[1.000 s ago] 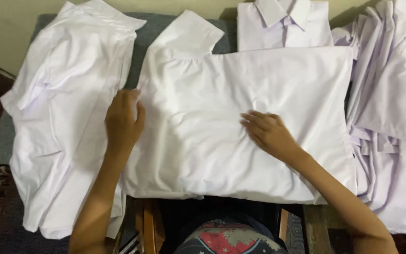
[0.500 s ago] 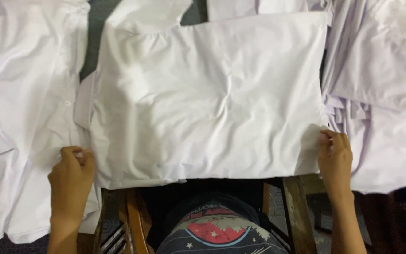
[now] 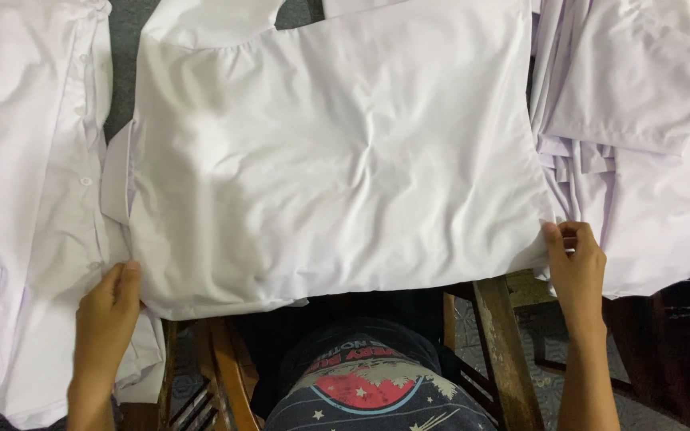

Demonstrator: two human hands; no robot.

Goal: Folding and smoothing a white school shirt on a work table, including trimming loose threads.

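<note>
A white shirt (image 3: 337, 152) lies spread flat, back side up, across the middle of the surface, one sleeve folded at the top left. My left hand (image 3: 109, 307) pinches its near left corner between thumb and fingers. My right hand (image 3: 575, 259) grips the near right corner at the hem. Both hands sit at the edge closest to me, one at each end of the hem.
More white shirts lie to the left (image 3: 25, 199), buttons showing, and a stack of folded white shirts (image 3: 640, 120) sits on the right. A grey surface (image 3: 121, 56) shows between them. Wooden frame rails (image 3: 505, 351) run below the edge.
My hands left the middle of the shirt and moved out and down to its two near corners, taking hold of them. The view has shifted closer to the shirt.
</note>
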